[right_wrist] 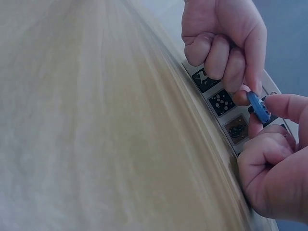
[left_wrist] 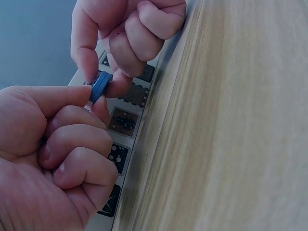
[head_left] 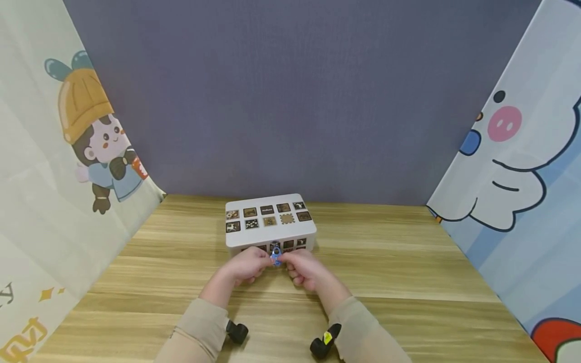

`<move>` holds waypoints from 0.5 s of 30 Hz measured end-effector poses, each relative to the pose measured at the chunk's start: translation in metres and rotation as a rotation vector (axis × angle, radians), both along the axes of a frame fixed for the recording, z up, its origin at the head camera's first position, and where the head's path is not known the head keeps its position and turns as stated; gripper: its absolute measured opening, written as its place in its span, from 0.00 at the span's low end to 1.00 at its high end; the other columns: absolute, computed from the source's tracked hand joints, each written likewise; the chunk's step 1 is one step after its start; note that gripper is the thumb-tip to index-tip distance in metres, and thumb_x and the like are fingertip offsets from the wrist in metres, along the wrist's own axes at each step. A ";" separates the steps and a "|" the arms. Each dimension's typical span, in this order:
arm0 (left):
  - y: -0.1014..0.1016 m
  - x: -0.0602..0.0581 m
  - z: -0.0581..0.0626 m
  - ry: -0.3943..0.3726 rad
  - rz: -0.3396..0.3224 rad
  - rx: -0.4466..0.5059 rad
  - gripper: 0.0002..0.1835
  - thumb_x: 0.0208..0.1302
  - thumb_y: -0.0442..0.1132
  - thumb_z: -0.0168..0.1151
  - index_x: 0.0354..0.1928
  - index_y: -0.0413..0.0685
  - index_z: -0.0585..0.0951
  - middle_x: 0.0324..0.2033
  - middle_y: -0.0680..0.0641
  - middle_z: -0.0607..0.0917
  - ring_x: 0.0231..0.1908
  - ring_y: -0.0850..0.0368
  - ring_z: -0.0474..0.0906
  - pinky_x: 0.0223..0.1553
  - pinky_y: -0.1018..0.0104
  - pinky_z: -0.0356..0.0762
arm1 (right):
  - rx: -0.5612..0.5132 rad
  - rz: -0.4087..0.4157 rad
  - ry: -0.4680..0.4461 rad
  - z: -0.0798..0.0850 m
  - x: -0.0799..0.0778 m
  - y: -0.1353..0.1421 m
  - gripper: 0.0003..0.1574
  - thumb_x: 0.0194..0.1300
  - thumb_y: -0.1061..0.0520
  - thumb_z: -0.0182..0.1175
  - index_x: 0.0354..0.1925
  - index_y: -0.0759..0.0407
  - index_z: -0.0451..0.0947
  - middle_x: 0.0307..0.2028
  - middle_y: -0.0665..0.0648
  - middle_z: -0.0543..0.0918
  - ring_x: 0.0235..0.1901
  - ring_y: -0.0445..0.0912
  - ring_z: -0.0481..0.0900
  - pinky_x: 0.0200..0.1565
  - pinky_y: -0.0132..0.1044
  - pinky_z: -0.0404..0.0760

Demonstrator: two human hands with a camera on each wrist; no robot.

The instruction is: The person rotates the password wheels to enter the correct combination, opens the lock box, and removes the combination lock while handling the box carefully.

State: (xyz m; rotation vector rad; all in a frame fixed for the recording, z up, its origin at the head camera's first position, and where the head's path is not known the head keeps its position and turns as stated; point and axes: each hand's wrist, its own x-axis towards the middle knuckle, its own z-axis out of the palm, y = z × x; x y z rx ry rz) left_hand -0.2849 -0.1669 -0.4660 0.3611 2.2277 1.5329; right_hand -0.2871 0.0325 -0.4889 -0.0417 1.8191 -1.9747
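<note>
A small blue padlock (head_left: pixel 276 257) is at the front clasp of a white rectangular box (head_left: pixel 254 238) printed with brown and black picture squares. My left hand (head_left: pixel 248 264) pinches the padlock from its left side between thumb and index finger, the other fingers curled in. From the right, my right hand (head_left: pixel 306 269) pinches the same padlock, its remaining fingers folded too. In the left wrist view the blue padlock body (left_wrist: pixel 100 87) shows edge-on between both thumbs. The fingertips partly cover it, and whether its shackle is locked cannot be told.
The box stands on a wood-grain table (head_left: pixel 386 262) near a grey-purple back panel (head_left: pixel 295 101). Cartoon-printed cloths hang at the left (head_left: pixel 36 151) and right (head_left: pixel 544 201). A black wrist camera (head_left: pixel 237 332) sits at the left sleeve, another (head_left: pixel 323 344) at the right.
</note>
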 end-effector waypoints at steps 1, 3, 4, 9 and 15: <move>0.000 0.000 -0.001 0.002 0.001 -0.001 0.13 0.72 0.39 0.58 0.28 0.40 0.74 0.11 0.57 0.62 0.11 0.64 0.54 0.15 0.71 0.54 | 0.004 0.001 0.004 -0.001 0.000 0.000 0.12 0.63 0.55 0.65 0.30 0.59 0.73 0.14 0.45 0.60 0.13 0.37 0.54 0.15 0.27 0.53; 0.000 0.000 -0.001 0.009 0.002 -0.005 0.14 0.71 0.39 0.59 0.27 0.41 0.73 0.11 0.57 0.62 0.11 0.64 0.54 0.15 0.70 0.55 | 0.009 0.001 0.010 -0.002 0.000 -0.001 0.13 0.63 0.55 0.64 0.29 0.59 0.73 0.14 0.45 0.60 0.13 0.37 0.53 0.15 0.27 0.54; 0.000 0.000 -0.002 0.011 0.002 -0.006 0.14 0.71 0.39 0.59 0.27 0.42 0.73 0.11 0.57 0.62 0.11 0.64 0.54 0.15 0.70 0.55 | 0.009 0.000 0.010 -0.002 0.000 -0.001 0.13 0.63 0.55 0.64 0.28 0.59 0.72 0.14 0.45 0.60 0.13 0.37 0.53 0.15 0.27 0.54; 0.000 -0.001 -0.003 0.015 0.002 -0.008 0.14 0.71 0.39 0.59 0.27 0.41 0.73 0.11 0.57 0.62 0.11 0.64 0.54 0.15 0.71 0.55 | 0.007 0.000 0.016 -0.001 0.002 -0.003 0.13 0.64 0.56 0.63 0.27 0.58 0.71 0.14 0.45 0.60 0.12 0.36 0.54 0.14 0.27 0.54; 0.000 -0.002 -0.003 0.009 0.001 -0.002 0.14 0.71 0.39 0.58 0.28 0.40 0.73 0.11 0.56 0.62 0.11 0.64 0.53 0.14 0.71 0.55 | 0.004 0.006 0.024 0.001 0.003 -0.004 0.14 0.65 0.56 0.62 0.26 0.58 0.70 0.13 0.45 0.59 0.12 0.36 0.53 0.14 0.27 0.54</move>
